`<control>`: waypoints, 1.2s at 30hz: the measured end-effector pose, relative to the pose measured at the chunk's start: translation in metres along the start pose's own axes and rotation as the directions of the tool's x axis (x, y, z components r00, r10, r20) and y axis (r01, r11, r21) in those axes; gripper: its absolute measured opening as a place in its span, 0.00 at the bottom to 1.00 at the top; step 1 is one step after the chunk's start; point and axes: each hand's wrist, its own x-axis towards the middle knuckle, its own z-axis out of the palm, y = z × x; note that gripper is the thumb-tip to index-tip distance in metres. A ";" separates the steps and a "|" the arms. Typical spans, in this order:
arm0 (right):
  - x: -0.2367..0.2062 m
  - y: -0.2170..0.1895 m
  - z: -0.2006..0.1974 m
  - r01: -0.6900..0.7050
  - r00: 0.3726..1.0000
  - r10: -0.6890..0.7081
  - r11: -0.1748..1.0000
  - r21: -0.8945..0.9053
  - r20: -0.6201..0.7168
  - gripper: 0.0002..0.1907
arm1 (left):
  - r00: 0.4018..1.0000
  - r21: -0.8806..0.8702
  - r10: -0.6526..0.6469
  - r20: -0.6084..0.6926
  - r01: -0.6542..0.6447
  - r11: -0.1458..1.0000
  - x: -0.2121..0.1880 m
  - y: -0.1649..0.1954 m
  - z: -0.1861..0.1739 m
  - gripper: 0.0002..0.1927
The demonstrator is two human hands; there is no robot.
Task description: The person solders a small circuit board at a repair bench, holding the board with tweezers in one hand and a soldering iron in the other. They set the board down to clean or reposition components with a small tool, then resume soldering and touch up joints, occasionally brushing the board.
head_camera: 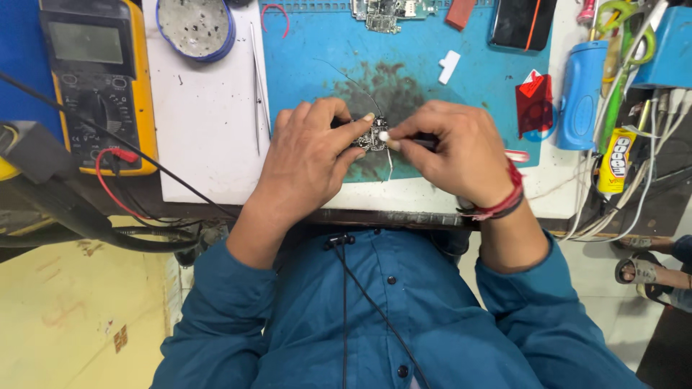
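Two hands on one small circuit board, near edge of blue mat.
Left hand [310, 155] pinches circuit board [373, 135] steady; right hand [454, 148] grips a dark tool on it. Farther: tweezers [256, 86], multimeter [97, 79] far left.

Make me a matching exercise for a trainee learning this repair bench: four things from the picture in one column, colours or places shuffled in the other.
Things:
1. multimeter
2. work mat
3. small circuit board
4. tweezers

Places or colours:
A. blue, stained dark in the middle
B. lying on the white surface left of the mat
C. yellow casing, far left
D. between the left hand and right hand

Pairs: 1-C, 2-A, 3-D, 4-B
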 end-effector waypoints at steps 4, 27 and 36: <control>-0.002 -0.003 0.001 0.045 0.999 -0.046 0.999 0.026 0.029 0.05 | 1.000 -0.008 0.020 -0.021 -0.020 1.000 -0.001 0.000 0.000 0.20; -0.002 -0.017 0.004 0.037 0.995 -0.036 0.999 -0.005 0.098 0.04 | 0.999 0.002 0.022 -0.034 -0.022 1.000 -0.002 -0.002 0.000 0.20; -0.007 -0.015 0.003 0.067 0.997 -0.068 0.997 0.029 0.031 0.05 | 0.999 0.012 0.037 -0.028 -0.037 0.999 -0.001 -0.002 0.001 0.20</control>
